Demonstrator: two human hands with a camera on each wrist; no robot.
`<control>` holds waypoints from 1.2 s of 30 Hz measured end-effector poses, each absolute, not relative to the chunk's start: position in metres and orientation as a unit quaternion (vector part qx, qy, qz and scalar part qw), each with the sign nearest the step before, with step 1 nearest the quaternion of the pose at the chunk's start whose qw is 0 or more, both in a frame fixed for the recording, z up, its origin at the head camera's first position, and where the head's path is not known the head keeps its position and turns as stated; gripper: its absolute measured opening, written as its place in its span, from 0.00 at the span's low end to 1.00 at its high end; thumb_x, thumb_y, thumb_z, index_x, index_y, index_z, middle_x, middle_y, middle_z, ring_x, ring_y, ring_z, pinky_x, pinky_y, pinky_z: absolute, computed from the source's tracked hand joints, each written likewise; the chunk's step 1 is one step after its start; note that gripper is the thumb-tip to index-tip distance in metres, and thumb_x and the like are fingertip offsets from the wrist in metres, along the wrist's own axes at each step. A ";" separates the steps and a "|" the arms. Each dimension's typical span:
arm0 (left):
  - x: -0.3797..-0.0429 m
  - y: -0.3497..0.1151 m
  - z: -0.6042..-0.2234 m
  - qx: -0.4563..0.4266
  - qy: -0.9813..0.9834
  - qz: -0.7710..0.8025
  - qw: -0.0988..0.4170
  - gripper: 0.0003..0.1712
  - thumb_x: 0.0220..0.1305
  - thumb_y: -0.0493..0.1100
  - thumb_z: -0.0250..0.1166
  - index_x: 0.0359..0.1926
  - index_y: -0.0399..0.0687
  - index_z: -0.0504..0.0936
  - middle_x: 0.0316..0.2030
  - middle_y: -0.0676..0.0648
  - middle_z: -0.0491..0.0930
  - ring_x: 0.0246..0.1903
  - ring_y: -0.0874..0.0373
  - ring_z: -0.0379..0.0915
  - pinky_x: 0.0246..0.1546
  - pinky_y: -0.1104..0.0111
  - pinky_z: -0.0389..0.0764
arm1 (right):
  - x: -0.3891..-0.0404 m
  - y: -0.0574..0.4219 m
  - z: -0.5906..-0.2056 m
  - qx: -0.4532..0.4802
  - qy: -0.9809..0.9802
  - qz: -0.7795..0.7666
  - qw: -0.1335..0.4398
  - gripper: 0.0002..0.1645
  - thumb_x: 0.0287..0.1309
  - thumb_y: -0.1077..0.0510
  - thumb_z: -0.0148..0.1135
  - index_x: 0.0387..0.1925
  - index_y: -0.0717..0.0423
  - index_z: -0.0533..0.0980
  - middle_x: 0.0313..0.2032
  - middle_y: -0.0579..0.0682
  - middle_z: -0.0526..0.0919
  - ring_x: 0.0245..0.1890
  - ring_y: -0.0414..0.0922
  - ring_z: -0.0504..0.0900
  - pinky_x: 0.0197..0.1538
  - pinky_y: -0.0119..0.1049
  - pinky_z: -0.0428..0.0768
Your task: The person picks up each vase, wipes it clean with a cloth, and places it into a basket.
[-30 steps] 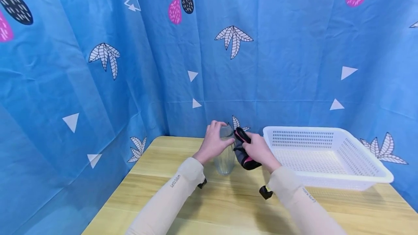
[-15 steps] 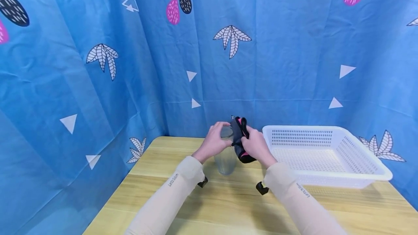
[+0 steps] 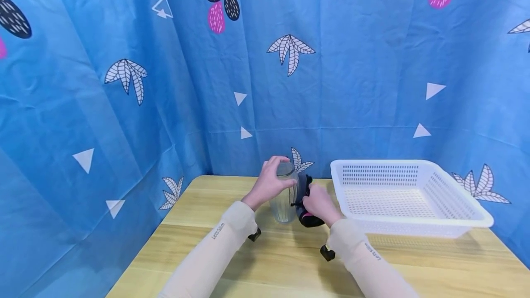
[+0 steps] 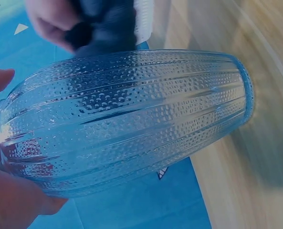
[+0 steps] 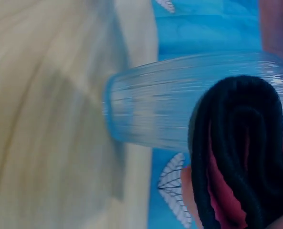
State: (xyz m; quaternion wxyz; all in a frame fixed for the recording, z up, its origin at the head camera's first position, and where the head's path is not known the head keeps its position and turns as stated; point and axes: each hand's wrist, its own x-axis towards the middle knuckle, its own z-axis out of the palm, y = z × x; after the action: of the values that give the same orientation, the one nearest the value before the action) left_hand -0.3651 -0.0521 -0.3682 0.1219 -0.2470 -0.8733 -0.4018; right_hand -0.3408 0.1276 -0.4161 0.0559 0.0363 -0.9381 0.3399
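A clear, ribbed and dimpled glass vase point(image 3: 283, 208) stands roughly upright near the back of the table. My left hand point(image 3: 269, 181) grips it around the upper part, thumb on the near side and fingers by the rim. In my right hand point(image 3: 320, 203) is a folded dark cloth point(image 3: 309, 220) with black edging and a pink inner side. The cloth lies against or very close to the vase's right side. Its rolled layers show in the right wrist view, where the cloth point(image 5: 234, 95) covers part of the glass. Some right-hand fingers are hidden by it.
A white perforated plastic basket point(image 3: 414, 226) sits at the right on the wooden table point(image 3: 281, 266). Behind and to the left hangs a blue patterned curtain point(image 3: 265, 82), close to the table's back edge. A black wrist camera point(image 3: 327, 253) hangs beneath the right cuff.
My right hand first rose a little with the cloth, then moved down along the vase's right side. The left hand keeps its grip on the vase in nearly the same place.
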 end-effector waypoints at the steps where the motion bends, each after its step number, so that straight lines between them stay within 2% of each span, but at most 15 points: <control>1: -0.365 -0.053 -0.369 -0.249 -0.872 -0.404 0.123 0.37 0.57 0.52 0.74 0.65 0.54 0.71 0.67 0.52 0.69 0.67 0.49 0.58 0.65 0.49 0.67 | -0.342 0.127 -0.421 0.041 -0.941 0.333 0.050 0.17 0.57 0.65 0.56 0.47 0.71 0.77 0.41 0.64 0.84 0.34 0.51 0.81 0.42 0.47 0.81; 7: -0.363 -0.054 -0.374 -0.243 -0.870 -0.408 0.130 0.35 0.59 0.55 0.73 0.65 0.55 0.71 0.66 0.53 0.69 0.67 0.51 0.59 0.66 0.50 0.67 | -0.339 0.121 -0.446 0.075 -0.961 0.267 0.013 0.08 0.47 0.67 0.58 0.32 0.66 0.77 0.31 0.57 0.81 0.28 0.49 0.78 0.39 0.44 0.79; 13: -0.360 -0.051 -0.376 -0.239 -0.874 -0.399 0.137 0.34 0.61 0.59 0.70 0.65 0.57 0.71 0.67 0.53 0.65 0.68 0.52 0.57 0.67 0.50 0.67 | -0.337 0.126 -0.452 0.067 -0.954 0.291 0.003 0.07 0.47 0.65 0.59 0.31 0.65 0.76 0.30 0.56 0.81 0.28 0.49 0.79 0.36 0.42 0.78; 19: -0.358 -0.048 -0.372 -0.224 -0.892 -0.365 0.144 0.34 0.63 0.61 0.68 0.64 0.54 0.70 0.62 0.52 0.62 0.63 0.54 0.59 0.63 0.54 0.70 | -0.333 0.135 -0.435 0.037 -0.907 0.420 0.002 0.08 0.59 0.63 0.57 0.38 0.63 0.79 0.32 0.56 0.83 0.22 0.46 0.81 0.31 0.38 0.79; 23: -0.357 -0.048 -0.367 -0.217 -0.900 -0.340 0.163 0.34 0.62 0.60 0.70 0.63 0.53 0.71 0.61 0.52 0.68 0.62 0.53 0.60 0.62 0.54 0.69 | -0.329 0.135 -0.409 0.049 -0.899 0.433 0.048 0.13 0.62 0.62 0.56 0.46 0.60 0.81 0.34 0.57 0.86 0.22 0.45 0.83 0.34 0.39 0.80; 29: -0.357 -0.053 -0.361 -0.209 -0.905 -0.334 0.160 0.33 0.59 0.54 0.72 0.63 0.54 0.73 0.62 0.52 0.74 0.63 0.49 0.63 0.63 0.52 0.67 | -0.322 0.136 -0.373 0.084 -0.894 0.424 0.119 0.28 0.62 0.62 0.56 0.65 0.54 0.76 0.46 0.62 0.86 0.35 0.49 0.84 0.41 0.42 0.80; 32: -0.358 -0.055 -0.359 -0.214 -0.900 -0.351 0.142 0.34 0.57 0.49 0.72 0.64 0.53 0.72 0.63 0.50 0.73 0.65 0.48 0.63 0.64 0.52 0.69 | -0.319 0.135 -0.359 0.101 -0.882 0.435 0.152 0.31 0.63 0.61 0.55 0.68 0.50 0.73 0.51 0.62 0.84 0.40 0.52 0.83 0.43 0.45 0.81; 36: -0.360 -0.054 -0.359 -0.224 -0.896 -0.362 0.126 0.36 0.56 0.48 0.73 0.65 0.52 0.72 0.65 0.50 0.72 0.67 0.46 0.61 0.65 0.52 0.68 | -0.316 0.131 -0.348 0.115 -0.864 0.456 0.180 0.33 0.63 0.59 0.54 0.71 0.46 0.69 0.56 0.61 0.82 0.46 0.53 0.83 0.47 0.48 0.81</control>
State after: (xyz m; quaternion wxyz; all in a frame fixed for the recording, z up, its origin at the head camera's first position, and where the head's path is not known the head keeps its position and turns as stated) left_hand -0.3595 -0.0539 -0.3586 0.1264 -0.2238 -0.8961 -0.3619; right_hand -0.3161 0.1314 -0.3477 0.1804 0.1146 -0.8642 0.4556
